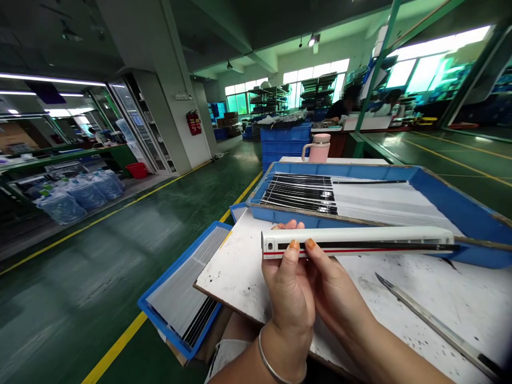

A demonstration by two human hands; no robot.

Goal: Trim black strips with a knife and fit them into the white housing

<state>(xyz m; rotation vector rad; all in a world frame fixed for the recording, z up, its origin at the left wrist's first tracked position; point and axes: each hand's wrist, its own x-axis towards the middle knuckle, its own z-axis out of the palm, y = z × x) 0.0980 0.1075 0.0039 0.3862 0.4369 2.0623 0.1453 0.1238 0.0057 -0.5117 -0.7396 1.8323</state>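
A white model train car (pixel 376 234) with a red stripe lies lengthwise across both my hands above the white worktable. My left hand (pixel 290 288) grips it near its left end, thumb on the side and fingertips showing behind the top. Right beside it, my right hand (pixel 332 282) presses its thumb on a glossy black window strip (pixel 360 246) along the car's side. At the right, the strip's end stands slightly off the body. A slim metal tool (pixel 434 314) with a dark pointed tip, perhaps a craft knife, rests on the table to the right.
Behind the car is a blue tray (pixel 460 197) holding black strips (pixel 300 192) on white backing. Another blue tray (pixel 160 285) with similar strips sits lower left. A pink mug (pixel 319 149) stands beyond the tray. People sit at a bench far back on the right.
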